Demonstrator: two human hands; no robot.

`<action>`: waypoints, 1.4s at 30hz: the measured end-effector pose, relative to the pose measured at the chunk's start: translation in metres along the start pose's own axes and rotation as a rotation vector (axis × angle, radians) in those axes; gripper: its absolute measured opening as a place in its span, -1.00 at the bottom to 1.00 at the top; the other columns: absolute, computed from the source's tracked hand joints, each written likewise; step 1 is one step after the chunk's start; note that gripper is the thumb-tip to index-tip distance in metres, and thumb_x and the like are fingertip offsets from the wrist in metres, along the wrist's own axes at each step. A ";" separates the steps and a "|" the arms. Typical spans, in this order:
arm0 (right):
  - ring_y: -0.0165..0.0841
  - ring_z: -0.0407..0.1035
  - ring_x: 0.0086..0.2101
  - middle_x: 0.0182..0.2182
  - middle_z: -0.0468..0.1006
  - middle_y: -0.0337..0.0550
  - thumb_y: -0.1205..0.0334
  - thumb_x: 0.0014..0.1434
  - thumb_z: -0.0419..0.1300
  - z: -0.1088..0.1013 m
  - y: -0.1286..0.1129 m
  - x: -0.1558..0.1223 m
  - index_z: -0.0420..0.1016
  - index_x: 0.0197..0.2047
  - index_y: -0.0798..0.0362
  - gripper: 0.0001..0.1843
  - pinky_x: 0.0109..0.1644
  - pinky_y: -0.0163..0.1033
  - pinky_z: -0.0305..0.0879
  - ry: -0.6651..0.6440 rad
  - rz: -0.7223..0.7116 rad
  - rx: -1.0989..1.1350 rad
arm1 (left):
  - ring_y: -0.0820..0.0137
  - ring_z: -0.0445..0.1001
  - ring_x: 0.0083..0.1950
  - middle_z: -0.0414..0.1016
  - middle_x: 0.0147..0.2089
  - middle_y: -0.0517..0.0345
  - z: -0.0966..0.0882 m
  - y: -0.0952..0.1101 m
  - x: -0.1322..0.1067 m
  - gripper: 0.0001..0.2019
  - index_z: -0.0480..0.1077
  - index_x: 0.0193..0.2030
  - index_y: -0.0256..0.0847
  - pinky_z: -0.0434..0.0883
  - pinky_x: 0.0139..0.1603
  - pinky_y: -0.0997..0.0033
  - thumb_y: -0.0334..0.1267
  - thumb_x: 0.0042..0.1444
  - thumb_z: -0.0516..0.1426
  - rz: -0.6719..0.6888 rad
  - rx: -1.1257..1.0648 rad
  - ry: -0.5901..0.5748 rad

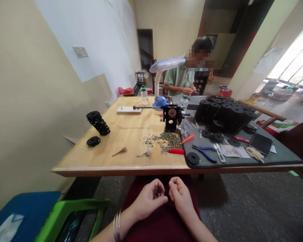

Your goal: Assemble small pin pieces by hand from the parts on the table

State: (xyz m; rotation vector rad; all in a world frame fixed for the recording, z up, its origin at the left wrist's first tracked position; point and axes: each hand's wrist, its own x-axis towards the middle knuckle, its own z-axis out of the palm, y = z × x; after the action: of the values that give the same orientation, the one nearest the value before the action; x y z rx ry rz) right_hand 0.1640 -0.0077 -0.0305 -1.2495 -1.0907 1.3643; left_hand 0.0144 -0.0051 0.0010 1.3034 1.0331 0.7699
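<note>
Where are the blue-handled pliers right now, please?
In the head view, the blue-handled pliers lie right of centre on the grey mat, between a black ring and a silvery-white tool.

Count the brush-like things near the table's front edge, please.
2: a darker brush-like thing, and a paler brush-like thing to its right, both on the wooden tabletop.

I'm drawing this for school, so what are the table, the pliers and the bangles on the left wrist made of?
The table looks like smooth, pale wood: its top is yellowish with faint streaks.
The pliers have dark jaws, probably metal; their blue handles could be plastic or rubber, judging by the even colour.
The bangles seem to be polished metal, silvery and shiny.
</note>
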 end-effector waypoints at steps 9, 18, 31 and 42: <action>-0.52 -0.01 -0.69 -0.71 0.14 -0.47 -0.21 0.17 0.09 0.002 -0.003 -0.003 0.22 -0.39 0.02 -0.56 -0.61 -0.38 -0.09 0.018 -0.070 -0.072 | 0.52 0.26 -0.53 0.32 -0.52 0.32 0.002 -0.006 0.004 -0.84 0.27 -0.35 -0.21 0.23 -0.50 0.52 -0.30 -0.02 0.20 -0.028 -0.077 0.045; -0.50 0.02 -0.68 -0.71 0.17 -0.45 -0.23 0.19 0.05 0.003 -0.001 -0.003 0.22 -0.38 0.01 -0.56 -0.60 -0.37 -0.07 0.013 -0.087 -0.130 | 0.50 0.30 -0.58 0.38 -0.57 0.27 -0.001 -0.010 0.006 -0.95 0.29 -0.43 -0.21 0.24 -0.52 0.50 -0.34 -0.07 0.12 -0.086 -0.153 0.064; -0.49 0.01 -0.64 -0.68 0.21 -0.43 -0.04 0.11 0.17 0.005 -0.007 -0.003 0.32 -0.36 0.05 -0.69 -0.54 -0.36 -0.06 -0.174 0.039 -0.063 | 0.35 0.40 -0.38 0.51 -0.44 0.13 -0.007 0.001 0.001 -0.87 0.49 -0.40 -0.26 0.31 -0.30 0.43 -0.25 0.03 0.17 0.058 0.113 0.223; -0.50 -0.06 -0.62 -0.70 0.09 -0.43 0.34 -0.06 0.08 0.006 -0.014 -0.006 0.17 -0.60 0.01 -0.84 -0.54 -0.36 -0.14 -0.159 -0.021 -0.271 | 0.39 0.35 -0.40 0.44 -0.43 0.19 -0.007 -0.001 0.004 -0.88 0.45 -0.37 -0.21 0.30 -0.36 0.47 -0.22 0.04 0.16 0.068 0.015 0.293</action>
State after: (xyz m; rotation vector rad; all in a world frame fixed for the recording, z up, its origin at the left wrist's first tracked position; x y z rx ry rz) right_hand 0.1589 -0.0118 -0.0153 -1.3344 -1.4337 1.3494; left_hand 0.0097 0.0014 0.0000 1.2681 1.2330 1.0289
